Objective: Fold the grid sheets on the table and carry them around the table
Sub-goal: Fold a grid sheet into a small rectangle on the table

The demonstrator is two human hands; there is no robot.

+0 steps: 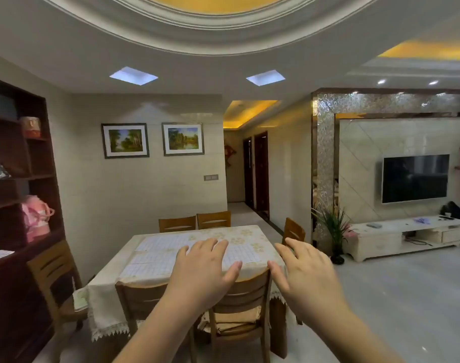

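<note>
Several white grid sheets [155,254] lie flat on the dining table [252,233], which wears a cream floral cloth. I stand back from the table's near end. My left hand [206,271] is stretched out in the air with its fingers spread and covers part of the sheets from view. My right hand [306,271] is raised beside it, also spread, over the table's right near corner. Neither hand holds anything or touches the sheets.
Wooden chairs surround the table: two at the near end [239,307], one on the left [53,279], two at the far end [195,222], one on the right [293,231]. A dark shelf unit [19,179] lines the left wall. Open tiled floor [407,297] lies to the right.
</note>
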